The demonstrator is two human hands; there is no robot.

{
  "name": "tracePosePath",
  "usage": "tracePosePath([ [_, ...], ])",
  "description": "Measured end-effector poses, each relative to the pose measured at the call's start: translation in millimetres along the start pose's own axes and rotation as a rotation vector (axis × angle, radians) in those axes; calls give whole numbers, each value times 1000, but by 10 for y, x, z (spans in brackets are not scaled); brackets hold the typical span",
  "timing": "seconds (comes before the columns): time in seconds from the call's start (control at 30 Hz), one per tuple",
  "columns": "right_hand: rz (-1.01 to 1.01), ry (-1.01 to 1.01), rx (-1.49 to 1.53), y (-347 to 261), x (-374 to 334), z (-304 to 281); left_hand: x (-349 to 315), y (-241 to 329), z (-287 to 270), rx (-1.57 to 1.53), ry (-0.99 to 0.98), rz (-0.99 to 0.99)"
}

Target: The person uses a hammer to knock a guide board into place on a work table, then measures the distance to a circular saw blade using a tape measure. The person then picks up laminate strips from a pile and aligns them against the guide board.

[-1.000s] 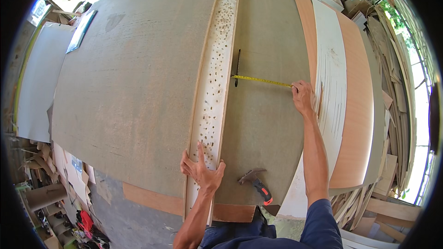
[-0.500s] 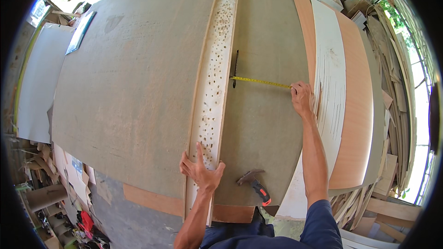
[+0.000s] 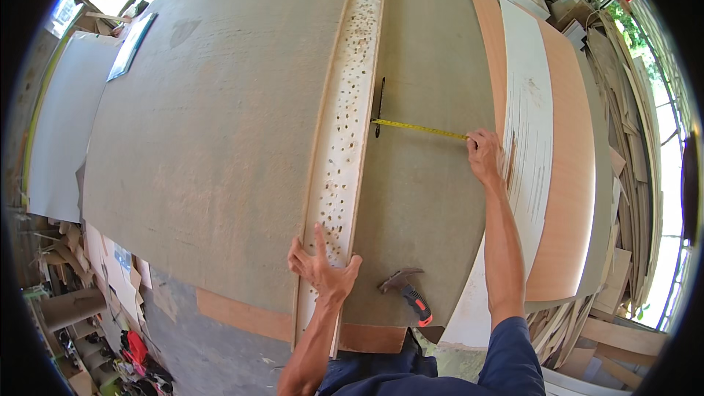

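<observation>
The left hand point(image 3: 323, 271) lies spread across the holed board point(image 3: 343, 117) on the tabletop point(image 3: 213, 139), probably steadying it. Well apart, the right hand point(image 3: 484, 155) pinches the yellow tape point(image 3: 420, 129) beside the board, likely keeping it taut.

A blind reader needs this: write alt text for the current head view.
A person's left hand rests on a long, dark-spotted white board; the right hand holds a yellow measuring tape stretched toward the board, across a large grey-brown work surface. A hammer lies right of the left hand.
</observation>
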State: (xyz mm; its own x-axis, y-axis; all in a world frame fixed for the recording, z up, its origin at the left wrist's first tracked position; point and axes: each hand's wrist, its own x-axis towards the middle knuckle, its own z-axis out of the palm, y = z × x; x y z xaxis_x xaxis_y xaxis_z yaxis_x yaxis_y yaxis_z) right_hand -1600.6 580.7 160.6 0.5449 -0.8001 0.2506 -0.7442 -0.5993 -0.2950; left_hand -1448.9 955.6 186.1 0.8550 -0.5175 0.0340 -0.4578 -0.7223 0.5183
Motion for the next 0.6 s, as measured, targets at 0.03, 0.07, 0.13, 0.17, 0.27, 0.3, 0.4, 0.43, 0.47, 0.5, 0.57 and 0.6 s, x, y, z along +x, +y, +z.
tracePosePath([
  [0.03, -1, 0, 0, 16, 1, 9, 2, 2, 5, 0, 1, 0],
  [0.07, -8, -1, -10, 34, 4, 15, 8, 7, 10, -3, 2, 2],
  [0.13, -17, -1, -21, 38, 9, 15, 11, 8, 12, -7, 5, 3],
  [0.17, -11, -2, -26, 21, 4, 12, 14, 2, 9, -2, 4, 5],
  [0.27, 4, -12, -40, -20, 2, -20, 24, 12, 0, 2, 3, 7],
  [0.3, 12, -25, -49, -32, 5, -37, 29, 17, -3, 1, 1, 4],
  [0.4, 22, -49, -87, -70, 15, -77, 33, 32, -18, 19, 9, 10],
  [0.43, 22, -47, -89, -58, 14, -74, 34, 43, -14, 17, 10, 11],
  [0.47, 16, -39, -92, -41, 11, -59, 36, 56, -11, 20, 16, 4],
  [0.5, 9, -31, -96, -25, 6, -46, 39, 68, -9, 23, 22, -3],
  [0.57, 11, -28, -91, -14, 6, -31, 53, 83, -5, 30, 39, 7],
  [0.6, 15, -28, -84, -12, 3, -21, 60, 86, -5, 41, 53, 17],
])
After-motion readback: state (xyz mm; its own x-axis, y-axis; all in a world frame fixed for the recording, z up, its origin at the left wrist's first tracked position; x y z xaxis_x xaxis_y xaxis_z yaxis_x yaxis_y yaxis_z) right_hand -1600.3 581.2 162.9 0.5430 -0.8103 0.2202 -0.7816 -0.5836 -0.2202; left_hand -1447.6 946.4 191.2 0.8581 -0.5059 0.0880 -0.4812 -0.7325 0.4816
